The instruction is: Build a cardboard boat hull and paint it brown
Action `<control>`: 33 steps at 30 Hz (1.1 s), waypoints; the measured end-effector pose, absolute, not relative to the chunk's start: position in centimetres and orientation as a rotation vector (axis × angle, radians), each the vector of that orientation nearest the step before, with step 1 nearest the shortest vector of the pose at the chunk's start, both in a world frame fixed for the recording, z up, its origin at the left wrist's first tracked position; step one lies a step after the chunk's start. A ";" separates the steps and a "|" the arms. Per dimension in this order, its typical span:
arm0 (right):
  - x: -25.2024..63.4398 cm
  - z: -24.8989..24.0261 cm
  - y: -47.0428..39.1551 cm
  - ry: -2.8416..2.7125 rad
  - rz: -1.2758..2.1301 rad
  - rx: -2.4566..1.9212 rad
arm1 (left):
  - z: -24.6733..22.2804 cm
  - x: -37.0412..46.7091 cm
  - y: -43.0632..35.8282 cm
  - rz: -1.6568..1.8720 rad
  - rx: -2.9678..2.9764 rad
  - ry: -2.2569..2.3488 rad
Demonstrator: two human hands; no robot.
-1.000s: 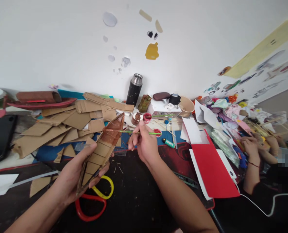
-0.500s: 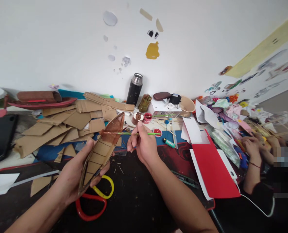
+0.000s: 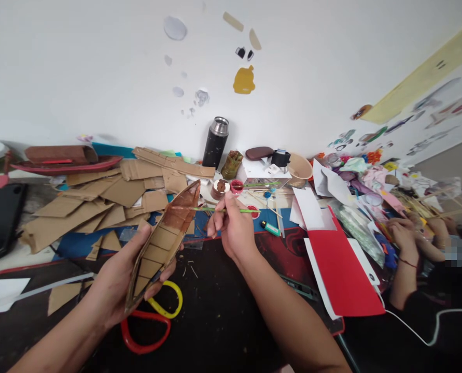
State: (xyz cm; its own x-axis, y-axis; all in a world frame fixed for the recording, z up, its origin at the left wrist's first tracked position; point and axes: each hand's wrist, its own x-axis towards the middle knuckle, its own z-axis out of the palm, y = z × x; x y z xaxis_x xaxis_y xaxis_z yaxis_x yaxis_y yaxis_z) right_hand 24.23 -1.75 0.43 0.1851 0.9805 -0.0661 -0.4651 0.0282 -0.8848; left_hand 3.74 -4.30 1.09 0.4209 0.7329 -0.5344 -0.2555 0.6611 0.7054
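Observation:
A small cardboard boat [image 3: 161, 243] is gripped by my left hand [image 3: 135, 259], tilted with its inside facing up. Reddish-brown paint covers its far end; the near part is bare cardboard with cross lines. My right hand [image 3: 233, 223] pinches a thin green paintbrush [image 3: 211, 209], whose tip reaches the painted inside of the boat. Beyond the hand stand a brown paint pot [image 3: 220, 189] and a red paint pot [image 3: 236, 187]. A round lid with red paint [image 3: 253, 211] lies just behind the brush's rear end. Scissors with red and yellow handles [image 3: 176, 300] lie below the boat.
Cardboard scraps [image 3: 125, 194] are heaped at the left, with a finished-looking red boat [image 3: 67, 163] behind. A black flask [image 3: 215, 143] stands by the wall. Red paper [image 3: 347, 272] and a green lighter [image 3: 270, 228] lie rightward. Another person's hand [image 3: 404, 238] is at far right.
My right hand has shifted slightly right, and the brush tip has moved a little right and up along the painted area. My left hand and the boat have hardly moved.

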 end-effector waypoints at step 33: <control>24.2 0.3 -1.8 -0.698 1.309 -0.986 | 0.8 3.8 -4.4 0.651 0.606 0.967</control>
State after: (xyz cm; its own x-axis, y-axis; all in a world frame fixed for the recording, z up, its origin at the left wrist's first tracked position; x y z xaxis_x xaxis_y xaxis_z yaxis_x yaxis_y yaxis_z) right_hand 24.15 -1.76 0.35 0.1614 0.9809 -0.1085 -0.4563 -0.0234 -0.8895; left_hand 3.80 -4.41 0.81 0.4127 0.7323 -0.5417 -0.2257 0.6584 0.7181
